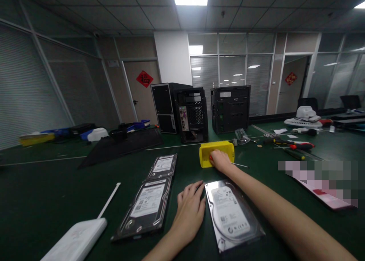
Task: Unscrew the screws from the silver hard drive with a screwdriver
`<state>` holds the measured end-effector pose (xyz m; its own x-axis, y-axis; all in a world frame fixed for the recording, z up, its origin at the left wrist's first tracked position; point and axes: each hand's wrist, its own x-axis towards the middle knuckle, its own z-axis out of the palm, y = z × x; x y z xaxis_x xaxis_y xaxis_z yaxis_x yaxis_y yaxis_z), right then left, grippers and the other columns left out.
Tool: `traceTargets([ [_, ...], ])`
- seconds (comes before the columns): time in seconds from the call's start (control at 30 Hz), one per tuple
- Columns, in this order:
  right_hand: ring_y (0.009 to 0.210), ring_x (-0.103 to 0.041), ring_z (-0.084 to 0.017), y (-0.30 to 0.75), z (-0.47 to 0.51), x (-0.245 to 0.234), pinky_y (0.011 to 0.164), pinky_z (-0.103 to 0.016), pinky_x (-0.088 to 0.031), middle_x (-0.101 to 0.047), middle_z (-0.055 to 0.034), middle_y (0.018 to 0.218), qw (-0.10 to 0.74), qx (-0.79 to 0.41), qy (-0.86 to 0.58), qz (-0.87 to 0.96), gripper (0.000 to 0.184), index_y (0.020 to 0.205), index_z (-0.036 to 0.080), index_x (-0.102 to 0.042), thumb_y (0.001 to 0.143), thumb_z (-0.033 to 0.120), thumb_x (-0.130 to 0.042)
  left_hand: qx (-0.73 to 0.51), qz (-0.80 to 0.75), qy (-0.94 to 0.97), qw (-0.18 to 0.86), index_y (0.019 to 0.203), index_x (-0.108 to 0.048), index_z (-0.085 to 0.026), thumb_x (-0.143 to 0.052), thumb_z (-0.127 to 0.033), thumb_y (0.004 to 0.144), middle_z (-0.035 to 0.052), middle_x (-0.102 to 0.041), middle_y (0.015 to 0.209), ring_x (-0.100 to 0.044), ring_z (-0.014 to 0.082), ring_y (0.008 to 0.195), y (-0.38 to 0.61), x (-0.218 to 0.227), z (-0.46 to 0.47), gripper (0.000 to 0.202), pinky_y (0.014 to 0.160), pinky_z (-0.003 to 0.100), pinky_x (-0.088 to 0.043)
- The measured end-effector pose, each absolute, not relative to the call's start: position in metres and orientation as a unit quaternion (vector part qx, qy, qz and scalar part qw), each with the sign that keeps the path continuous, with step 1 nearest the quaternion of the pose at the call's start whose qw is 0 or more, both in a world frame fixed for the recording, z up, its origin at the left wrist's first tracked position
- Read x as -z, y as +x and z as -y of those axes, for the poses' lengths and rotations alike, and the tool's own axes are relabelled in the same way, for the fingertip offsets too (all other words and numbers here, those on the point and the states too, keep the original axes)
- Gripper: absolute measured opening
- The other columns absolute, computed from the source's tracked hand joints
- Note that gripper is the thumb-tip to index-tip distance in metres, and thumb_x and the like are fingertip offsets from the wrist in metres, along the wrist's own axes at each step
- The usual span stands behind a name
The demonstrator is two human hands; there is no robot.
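Note:
My right hand (221, 161) reaches into the yellow plastic bin (203, 154), which lies with its opening towards me. The fingers are closed round a screwdriver (211, 158); a bit of its orange-red handle shows, and its thin shaft sticks out to the right of the hand. My left hand (190, 206) lies palm down on the table with its fingers stretched, the fingertips close to the upper left corner of a silver hard drive (230, 215). Left of that hand lie two dark hard drives, a nearer one (149, 202) and a farther one (163, 165).
Black computer cases (230, 109) stand at the back of the green table (85, 185). Pliers (302, 146) and other tools lie at the right. A pink, partly blurred flat object (339, 204) is nearer. A white device with a stick (80, 238) lies front left, a black mat (122, 148) behind.

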<state>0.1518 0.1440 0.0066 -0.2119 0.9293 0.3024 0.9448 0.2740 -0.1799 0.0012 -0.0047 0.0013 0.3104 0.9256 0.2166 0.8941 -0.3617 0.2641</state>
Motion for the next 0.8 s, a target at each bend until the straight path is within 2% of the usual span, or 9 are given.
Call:
traceTargets([
  [0.33,0.089,-0.059,-0.025,0.164,-0.149,-0.004,0.070,-0.031,-0.043,-0.061,-0.0138,0.095,0.200,-0.016,-0.643,0.739,0.024,0.094,0.013,-0.059,0.077,0.028,-0.049,-0.163,-0.564,0.808,0.033,0.122,-0.042,-0.022,-0.034,-0.023,0.084,0.0041,-0.043,0.129,-0.034,0.0187,0.118,0.000,0.001,0.003,0.039,0.096,0.036,-0.027],
  [0.6,0.094,-0.056,-0.027,0.169,-0.136,-0.015,0.074,-0.033,-0.041,-0.059,-0.0175,0.102,0.249,-0.076,-0.635,0.728,0.027,0.097,0.011,-0.060,0.075,0.026,-0.052,-0.162,-0.572,0.803,0.046,0.123,-0.042,-0.023,-0.034,-0.025,0.083,0.0038,-0.042,0.130,-0.032,0.0194,0.119,-0.001,0.001,0.000,0.040,0.096,0.037,-0.025],
  [0.7,0.089,-0.058,-0.021,0.166,-0.124,-0.024,0.070,-0.027,-0.042,-0.062,-0.0127,0.097,0.260,-0.137,-0.596,0.747,0.026,0.094,0.014,-0.063,0.073,0.028,-0.055,-0.170,-0.574,0.798,0.066,0.121,-0.044,-0.024,-0.035,-0.027,0.083,0.0035,-0.043,0.129,-0.033,0.0198,0.119,-0.002,0.000,-0.003,0.039,0.096,0.038,-0.025],
  [0.8,0.065,-0.059,-0.011,0.163,-0.109,-0.028,0.055,-0.017,-0.041,-0.066,-0.0037,0.078,0.244,-0.232,-0.524,0.782,0.021,0.084,0.017,-0.067,0.068,0.028,-0.060,-0.184,-0.581,0.788,0.090,0.116,-0.048,-0.026,-0.037,-0.025,0.082,0.0019,-0.046,0.126,-0.035,0.0199,0.117,-0.002,-0.001,-0.008,0.036,0.095,0.039,-0.026],
])
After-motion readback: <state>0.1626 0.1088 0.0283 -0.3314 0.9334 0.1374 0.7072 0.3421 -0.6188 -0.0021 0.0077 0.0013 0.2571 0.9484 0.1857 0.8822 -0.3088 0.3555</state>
